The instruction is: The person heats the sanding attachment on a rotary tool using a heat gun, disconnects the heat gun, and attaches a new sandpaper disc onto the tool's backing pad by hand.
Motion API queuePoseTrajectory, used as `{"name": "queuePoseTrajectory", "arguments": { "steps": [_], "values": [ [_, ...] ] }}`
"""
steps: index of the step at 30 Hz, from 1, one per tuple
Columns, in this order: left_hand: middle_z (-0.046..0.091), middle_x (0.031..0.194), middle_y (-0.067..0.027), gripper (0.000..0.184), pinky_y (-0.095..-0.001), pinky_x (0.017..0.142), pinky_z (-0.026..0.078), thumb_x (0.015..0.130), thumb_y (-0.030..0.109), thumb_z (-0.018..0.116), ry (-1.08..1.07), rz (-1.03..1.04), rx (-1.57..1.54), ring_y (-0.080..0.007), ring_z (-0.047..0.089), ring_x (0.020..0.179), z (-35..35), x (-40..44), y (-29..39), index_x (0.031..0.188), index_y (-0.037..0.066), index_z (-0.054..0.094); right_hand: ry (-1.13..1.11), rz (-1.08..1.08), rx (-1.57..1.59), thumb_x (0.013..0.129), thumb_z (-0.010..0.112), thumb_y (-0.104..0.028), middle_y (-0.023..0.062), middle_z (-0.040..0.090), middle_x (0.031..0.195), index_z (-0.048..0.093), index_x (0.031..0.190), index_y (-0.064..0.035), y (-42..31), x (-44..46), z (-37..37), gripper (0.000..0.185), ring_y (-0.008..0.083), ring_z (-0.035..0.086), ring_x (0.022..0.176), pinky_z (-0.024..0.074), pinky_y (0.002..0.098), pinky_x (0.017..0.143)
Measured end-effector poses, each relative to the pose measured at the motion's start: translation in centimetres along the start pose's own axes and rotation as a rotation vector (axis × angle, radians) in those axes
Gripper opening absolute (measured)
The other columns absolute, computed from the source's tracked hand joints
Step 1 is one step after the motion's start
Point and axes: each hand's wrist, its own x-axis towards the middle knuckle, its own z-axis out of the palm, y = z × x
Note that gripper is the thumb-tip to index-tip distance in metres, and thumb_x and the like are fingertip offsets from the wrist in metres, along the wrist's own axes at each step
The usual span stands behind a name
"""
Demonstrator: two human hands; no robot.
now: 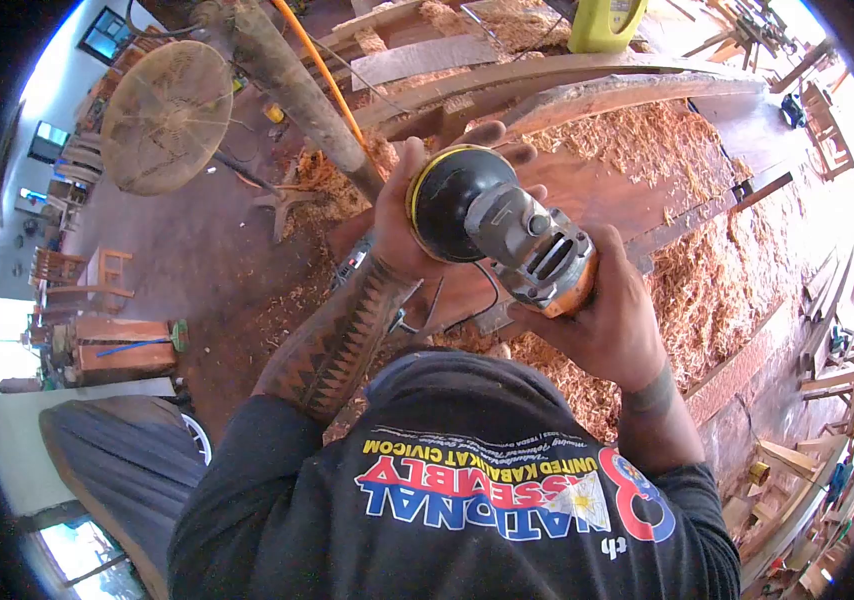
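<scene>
An angle grinder (532,240) with a round black backing pad (462,200) is held up in front of my chest, the pad's rim edged in yellow. My left hand (407,220) cups the pad from the left and behind, and its fingertips show past the far edge. Around the orange body of the tool my right hand (612,315) is closed, thumb on the near side. The pad's working face is turned away, partly hidden by my left hand. A dark cord (482,305) loops below the grinder.
Wood shavings (727,310) cover the floor and a reddish wooden panel (587,200). Long curved timbers (637,90) lie ahead. A round fan (167,117) and a thick post (297,85) stand at left. A yellow-green container (605,25) sits at the top.
</scene>
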Motion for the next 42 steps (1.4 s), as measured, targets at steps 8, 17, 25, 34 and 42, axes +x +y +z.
{"name": "queuePoseTrajectory", "arguments": {
  "steps": [8,17,25,34,42],
  "values": [
    [0.035,0.173,-0.0243,0.090,-0.0785,0.120,0.037,0.104,0.080,0.044,-0.034,0.031,-0.099,-0.0610,0.031,0.156,-1.8,-0.1,-0.7,0.171,0.021,0.035,-0.052,0.013,-0.082,0.078,0.099,-0.028,0.0216,0.074,0.110,0.054,0.133,-0.0033,-0.6,0.5,0.5,0.075,0.0424,0.076,0.104,0.0593,0.0484,0.087],
    [0.026,0.179,-0.0179,0.105,-0.0737,0.125,0.032,0.094,0.092,0.046,-0.015,-0.013,-0.164,-0.0476,0.030,0.161,-3.4,-0.9,-0.9,0.173,0.024,0.032,-0.056,-0.176,-0.300,0.069,0.093,-0.018,0.0183,0.067,0.107,0.055,0.131,-0.0040,-0.5,0.3,0.7,0.074,0.0435,0.072,0.098,0.0590,0.0505,0.081],
    [0.029,0.173,-0.0329,0.120,-0.0663,0.126,0.038,0.094,0.095,0.039,-0.051,-0.050,-0.209,-0.0503,0.036,0.158,-1.7,-1.4,-0.8,0.170,0.003,0.030,-0.088,-0.179,-0.309,0.072,0.091,-0.022,0.0179,0.066,0.109,0.053,0.135,-0.0028,-0.5,0.0,-0.2,0.077,0.0404,0.072,0.096,0.0596,0.0490,0.079],
    [0.041,0.169,-0.0245,0.112,-0.0662,0.125,0.040,0.091,0.085,0.061,-0.049,-0.077,-0.038,-0.0478,0.041,0.155,-2.4,-1.0,-0.8,0.169,0.009,0.035,-0.084,-0.165,-0.301,0.076,0.090,-0.027,0.0180,0.064,0.112,0.052,0.140,-0.0037,-0.5,-0.2,-0.9,0.078,0.0413,0.072,0.097,0.0603,0.0504,0.082],
    [0.046,0.164,-0.0230,0.104,-0.0631,0.123,0.044,0.088,0.069,0.073,-0.042,-0.015,-0.007,-0.0445,0.048,0.150,-2.1,-0.7,-1.1,0.164,0.008,0.039,-0.023,-0.164,-0.248,0.071,0.092,-0.020,0.0192,0.065,0.116,0.053,0.138,-0.0045,-0.1,-0.1,-0.5,0.079,0.0435,0.072,0.099,0.0603,0.0509,0.083]
  ]
}}
